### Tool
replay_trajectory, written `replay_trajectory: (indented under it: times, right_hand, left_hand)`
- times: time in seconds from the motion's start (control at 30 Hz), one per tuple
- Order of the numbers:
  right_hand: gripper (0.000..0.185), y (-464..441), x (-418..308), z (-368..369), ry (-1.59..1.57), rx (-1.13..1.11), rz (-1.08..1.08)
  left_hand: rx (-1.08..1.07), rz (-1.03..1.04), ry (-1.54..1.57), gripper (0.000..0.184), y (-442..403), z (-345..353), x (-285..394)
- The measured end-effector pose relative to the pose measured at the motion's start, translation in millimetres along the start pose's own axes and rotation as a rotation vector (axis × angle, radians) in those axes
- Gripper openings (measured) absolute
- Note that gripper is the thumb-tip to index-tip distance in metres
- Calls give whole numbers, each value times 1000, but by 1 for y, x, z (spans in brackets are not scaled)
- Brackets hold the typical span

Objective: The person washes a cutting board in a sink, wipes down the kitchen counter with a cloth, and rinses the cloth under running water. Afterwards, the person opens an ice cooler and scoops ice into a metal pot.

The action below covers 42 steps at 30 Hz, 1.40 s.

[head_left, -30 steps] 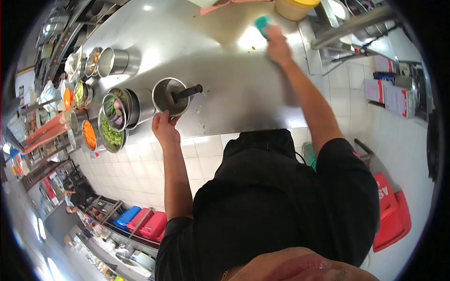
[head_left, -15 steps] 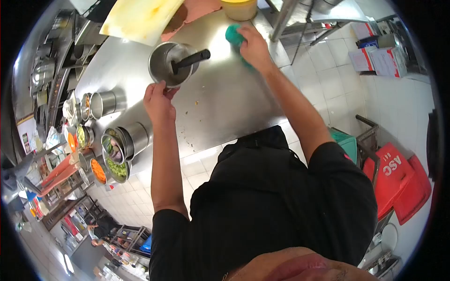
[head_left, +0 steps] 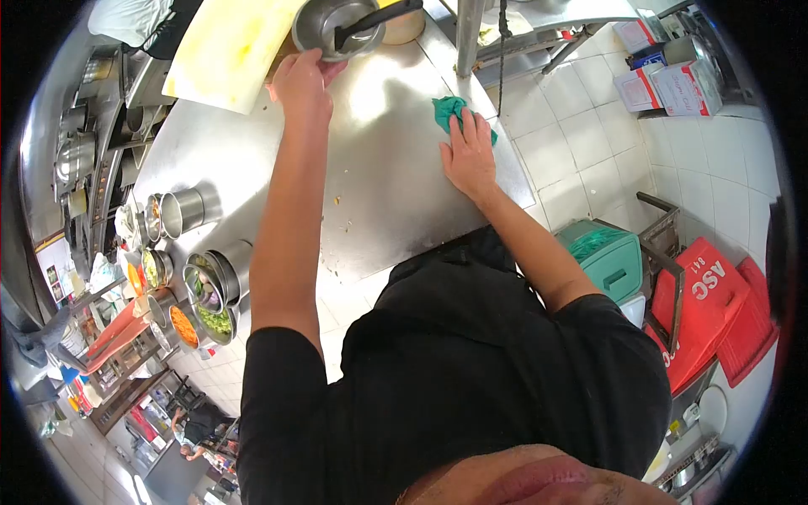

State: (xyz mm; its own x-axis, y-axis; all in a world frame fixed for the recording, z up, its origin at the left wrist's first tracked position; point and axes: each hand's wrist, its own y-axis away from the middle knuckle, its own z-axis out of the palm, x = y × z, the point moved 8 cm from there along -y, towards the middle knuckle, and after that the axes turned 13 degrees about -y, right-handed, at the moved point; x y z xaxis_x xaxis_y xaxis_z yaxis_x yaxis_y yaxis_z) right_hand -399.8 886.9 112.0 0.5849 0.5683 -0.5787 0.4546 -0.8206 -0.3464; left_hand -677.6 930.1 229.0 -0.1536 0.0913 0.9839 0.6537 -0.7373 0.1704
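Note:
My left hand (head_left: 303,88) is closed on the rim and side of a round metal pot (head_left: 316,32) at the far end of the steel table. A utensil with a black handle (head_left: 383,18) leans inside the pot; its lower end is hard to make out. Over by the table's right edge, my right hand (head_left: 470,160) presses a crumpled green cloth (head_left: 449,109) to the tabletop, fingers over it. Small food scraps (head_left: 337,200) lie on the steel table (head_left: 379,185) between my arms.
A yellow-stained cutting board (head_left: 227,59) is left of the pot. Metal containers (head_left: 183,212), some with chopped vegetables (head_left: 216,321), line the left side. A green bin (head_left: 606,261) and red folded chairs (head_left: 707,295) stand to the right. Another person (head_left: 202,421) is in the background.
My left hand has moved the pot away from me, up beside the cutting board. My right hand has drawn the green cloth closer and to the right, flattening over it.

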Motion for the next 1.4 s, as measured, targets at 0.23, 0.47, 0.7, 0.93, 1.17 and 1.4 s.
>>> replay_trajectory:
  times: [0.23,0.47,0.7,0.93,1.17,1.4]
  right_hand:
    - [63,-47,10,33,64,30,70]
    - [65,-56,7,28,66,9,85]
    - [62,-55,5,26,53,-1,103]
    - [58,-20,17,19,42,40,90]
    - [48,-56,1,50,217,11,-94]
    - [39,-134,-6,97,378,-66,-34]
  left_hand:
    - [-6,-84,38,15,-50,60,-5]
    - [30,-140,12,29,-85,94,1]
    - [-184,-117,101,28,-110,82,-42]
    - [32,-105,-143,25,41,-48,-83]
    - [266,-300,-278,20,222,-240,-176]
    - [446,-314,-247,16,320,-312,-219]
